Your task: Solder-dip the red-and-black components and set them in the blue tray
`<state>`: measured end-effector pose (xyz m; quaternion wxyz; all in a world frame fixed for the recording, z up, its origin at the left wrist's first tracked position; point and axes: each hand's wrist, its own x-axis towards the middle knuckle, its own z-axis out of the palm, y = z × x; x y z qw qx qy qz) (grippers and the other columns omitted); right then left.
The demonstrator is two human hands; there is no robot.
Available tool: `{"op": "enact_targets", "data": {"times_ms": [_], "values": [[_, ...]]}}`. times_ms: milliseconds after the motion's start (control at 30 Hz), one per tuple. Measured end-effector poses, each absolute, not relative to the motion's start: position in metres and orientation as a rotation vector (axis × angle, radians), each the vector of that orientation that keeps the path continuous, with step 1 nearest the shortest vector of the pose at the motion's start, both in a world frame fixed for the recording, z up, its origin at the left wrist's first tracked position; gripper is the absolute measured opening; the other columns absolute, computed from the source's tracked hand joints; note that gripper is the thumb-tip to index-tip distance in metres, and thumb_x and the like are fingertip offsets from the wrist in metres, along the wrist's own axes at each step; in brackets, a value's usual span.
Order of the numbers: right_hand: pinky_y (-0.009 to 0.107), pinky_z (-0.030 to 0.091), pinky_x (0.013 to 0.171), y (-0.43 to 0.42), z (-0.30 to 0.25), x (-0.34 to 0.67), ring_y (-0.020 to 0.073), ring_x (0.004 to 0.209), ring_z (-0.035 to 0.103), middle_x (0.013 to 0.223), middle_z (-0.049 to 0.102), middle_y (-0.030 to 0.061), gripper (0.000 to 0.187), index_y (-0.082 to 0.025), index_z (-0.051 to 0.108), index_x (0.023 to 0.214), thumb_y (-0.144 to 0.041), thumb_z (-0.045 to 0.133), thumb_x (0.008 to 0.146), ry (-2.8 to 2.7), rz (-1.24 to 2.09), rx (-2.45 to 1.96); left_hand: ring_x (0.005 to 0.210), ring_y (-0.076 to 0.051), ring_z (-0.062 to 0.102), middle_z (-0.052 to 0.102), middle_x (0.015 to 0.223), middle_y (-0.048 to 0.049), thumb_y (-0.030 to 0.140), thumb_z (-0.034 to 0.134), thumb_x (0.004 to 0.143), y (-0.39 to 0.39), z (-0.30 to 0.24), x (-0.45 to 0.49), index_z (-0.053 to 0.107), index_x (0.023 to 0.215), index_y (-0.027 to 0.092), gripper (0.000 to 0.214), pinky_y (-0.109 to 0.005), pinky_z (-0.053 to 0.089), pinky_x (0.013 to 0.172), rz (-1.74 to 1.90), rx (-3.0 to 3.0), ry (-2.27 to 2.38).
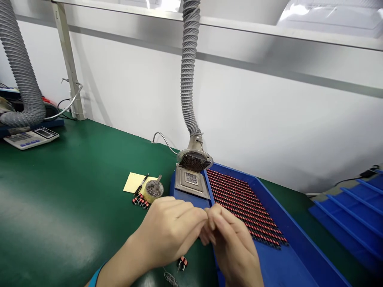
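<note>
At the near edge of the blue plastic tray (239, 259), the person's left hand (167, 231) and right hand (231, 245) are meeting, fingertips (211, 223) bunching narrowly, whatever they're gripping hidden. Rows of red-and-black components (247, 207) are lying just beside them, a loose component (182, 263) is resting on the green mat (60, 207), and a metal solder pot (191, 181) is standing beyond.

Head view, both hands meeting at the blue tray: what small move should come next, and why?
Probably the right hand should lay whatever its fingers pinch into the blue tray, beside the rows of red-and-black components: it sits over the tray's edge, though the held piece is hidden.
</note>
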<state>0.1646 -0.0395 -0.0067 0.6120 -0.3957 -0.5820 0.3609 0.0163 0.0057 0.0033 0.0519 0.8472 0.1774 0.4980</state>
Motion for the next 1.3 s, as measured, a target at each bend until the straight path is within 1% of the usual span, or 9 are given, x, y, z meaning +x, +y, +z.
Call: {"op": "enact_targets", "data": {"times_ms": [133,400,467,633,767,833,967,1133,1300], "values": [[0.028,0.045,0.057,-0.037,-0.007,0.166,0.0154,0.063,0.056,0.066,0.061,0.0006,0.015,-0.022,0.068,0.082,-0.016,0.057,0.090,-1.392,0.377,-0.842,0.059,-0.010,0.056,0.064,0.068,0.0005,0.013,0.048,0.092,0.003,0.007,0.014,0.060,0.082,0.016,0.015,-0.019,0.040,0.059,1.459,2.256,0.544],[0.033,0.050,0.070,-0.038,-0.008,0.165,0.0187,0.077,0.063,0.082,0.067,0.0026,0.033,-0.022,0.069,0.098,0.003,0.060,0.078,-1.620,-0.070,-0.830,0.059,-0.008,0.054,0.062,0.067,0.0021,0.014,0.050,0.092,0.001,0.007,0.014,0.060,0.084,0.016,0.012,-0.017,0.039,0.057,1.313,2.098,0.500],[0.030,0.048,0.065,-0.039,-0.005,0.163,0.0163,0.071,0.060,0.075,0.063,0.0017,0.017,-0.021,0.066,0.084,-0.006,0.056,0.086,-1.581,0.089,-0.900,0.059,-0.009,0.055,0.065,0.069,0.0002,0.013,0.049,0.092,0.002,0.005,0.016,0.060,0.083,0.015,0.014,-0.020,0.039,0.058,1.378,2.248,0.483],[0.025,0.043,0.049,-0.037,-0.001,0.164,0.0125,0.049,0.047,0.051,0.049,-0.0022,0.038,-0.021,0.054,0.061,-0.028,0.043,0.097,-1.370,0.799,-0.800,0.059,-0.009,0.056,0.066,0.069,0.0010,0.011,0.048,0.091,0.001,0.005,0.017,0.059,0.082,0.015,0.015,-0.021,0.039,0.060,1.425,2.302,0.495],[0.028,0.050,0.066,-0.035,-0.006,0.168,0.0169,0.073,0.062,0.074,0.065,0.0019,0.011,-0.023,0.068,0.089,-0.016,0.060,0.089,-1.463,0.450,-0.776,0.063,-0.007,0.057,0.065,0.072,0.0028,0.015,0.051,0.092,0.001,0.009,0.013,0.058,0.083,0.017,0.012,-0.015,0.040,0.059,1.286,2.058,0.530],[0.029,0.051,0.075,-0.036,-0.010,0.168,0.0181,0.086,0.064,0.088,0.069,0.0026,0.029,-0.025,0.068,0.103,-0.004,0.062,0.084,-1.552,0.237,-0.814,0.061,-0.007,0.056,0.063,0.070,0.0033,0.016,0.050,0.093,0.001,0.009,0.012,0.058,0.084,0.017,0.012,-0.015,0.039,0.057,1.259,2.040,0.541],[0.027,0.049,0.068,-0.038,-0.010,0.162,0.0153,0.075,0.062,0.078,0.065,0.0017,0.017,-0.022,0.066,0.088,-0.008,0.056,0.088,-1.529,0.119,-0.940,0.059,-0.010,0.056,0.066,0.070,-0.0001,0.014,0.046,0.094,0.003,0.005,0.016,0.059,0.084,0.015,0.016,-0.022,0.039,0.057,1.397,2.325,0.552],[0.024,0.043,0.046,-0.036,-0.004,0.160,0.0121,0.046,0.047,0.048,0.047,-0.0031,0.039,-0.021,0.053,0.060,-0.031,0.045,0.097,-1.343,0.831,-0.830,0.055,-0.010,0.055,0.064,0.064,0.0010,0.012,0.045,0.093,0.002,0.004,0.018,0.058,0.079,0.016,0.019,-0.023,0.036,0.055,1.491,2.441,0.569],[0.030,0.054,0.070,-0.035,-0.007,0.167,0.0185,0.078,0.066,0.080,0.071,0.0028,0.020,-0.024,0.070,0.094,-0.008,0.064,0.084,-1.472,0.322,-0.791,0.062,-0.007,0.057,0.066,0.072,0.0024,0.016,0.050,0.093,0.001,0.008,0.013,0.059,0.086,0.018,0.011,-0.016,0.040,0.058,1.297,2.035,0.534]]}}
